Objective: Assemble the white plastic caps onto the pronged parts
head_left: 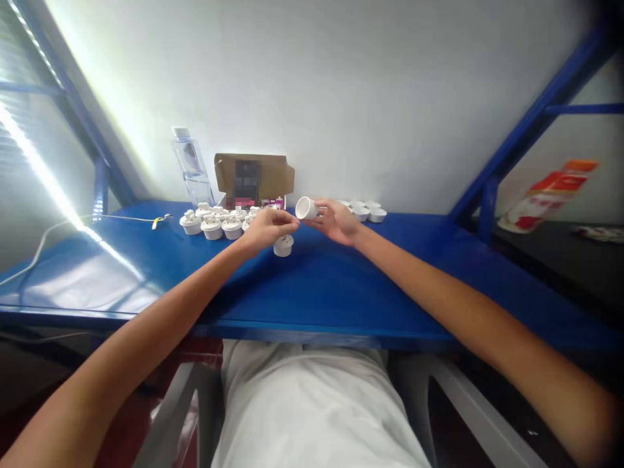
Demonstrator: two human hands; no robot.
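White wall (370, 97) at 12 o'clock, blue desk (331, 292) under it, w/ blue bars (531, 107) at the sides. Clock spots are taken from the held cup, w/ 12 at the wall.

R hand (336, 221) has its fingers round a white cup (308, 208), up off the desk, near the mid. of the view. Cup is tipped, open end to approx. 9 o'clock. L hand (270, 229) is narrow, thumb & finger tips close tog., just beside the cup's rim; can't tell if it has a small bit in it, or if it touches the cup.

One white pot (283, 246) w/ dark spots on top sits at 7 o'clock, just under L hand. More spotted pots (212, 226) stand in a bunch at 9 o'clock. Plain white cups (375, 214) stand at 3 o'clock, past R hand; tops too small to tell. Brown box (280, 175) & clear bottle (195, 166) are at 10 o'clock.

Step now: prob. mid-work on this one cup, both hands close in. Next move prob. calls for R hand to keep cup still, open end turned to L hand, & L tips to go slow & not bump the rim or the pot below.
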